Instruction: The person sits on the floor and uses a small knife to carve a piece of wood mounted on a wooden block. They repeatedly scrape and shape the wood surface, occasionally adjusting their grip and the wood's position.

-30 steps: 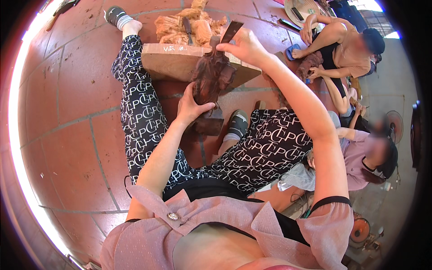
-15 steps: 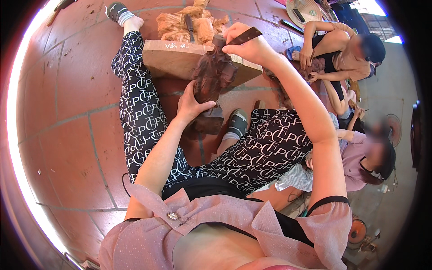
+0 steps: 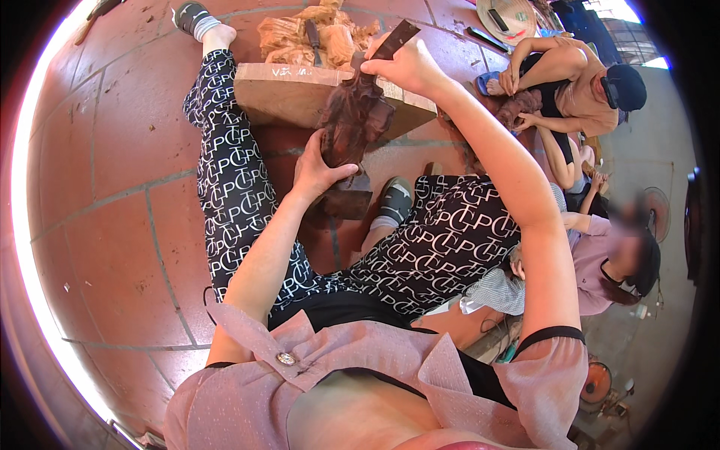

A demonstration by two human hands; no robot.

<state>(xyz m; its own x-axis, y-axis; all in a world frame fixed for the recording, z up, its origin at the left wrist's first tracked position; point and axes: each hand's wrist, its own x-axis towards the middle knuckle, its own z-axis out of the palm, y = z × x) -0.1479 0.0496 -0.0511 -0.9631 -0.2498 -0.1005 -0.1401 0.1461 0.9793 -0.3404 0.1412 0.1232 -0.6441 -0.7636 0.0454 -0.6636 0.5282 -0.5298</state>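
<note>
A dark brown carved wooden figure (image 3: 354,112) leans against a thick wooden block (image 3: 274,97), its square base (image 3: 346,204) toward me. My left hand (image 3: 319,166) is wrapped round the figure's lower part, with the thumb across the near side. At the top end, my right hand (image 3: 409,69) pinches a dark flat strip (image 3: 395,39) close against the figure. The strip's free end sticks up past my fingers; whether it is a blade or folded abrasive I cannot tell. My fingers partly hide the figure's top.
Pale carved wood pieces (image 3: 289,34) and a dark-handled tool (image 3: 313,41) lie at the block's far side. My legs flank the work on the red tiled floor (image 3: 127,247). Co-workers sit at the right, one holding a brown carving (image 3: 517,109). A woven hat (image 3: 506,19) lies farther back.
My right hand and the strip have shifted slightly up and left, and the strip now slants more steeply. The figure has tipped a little, with my left hand still on it.
</note>
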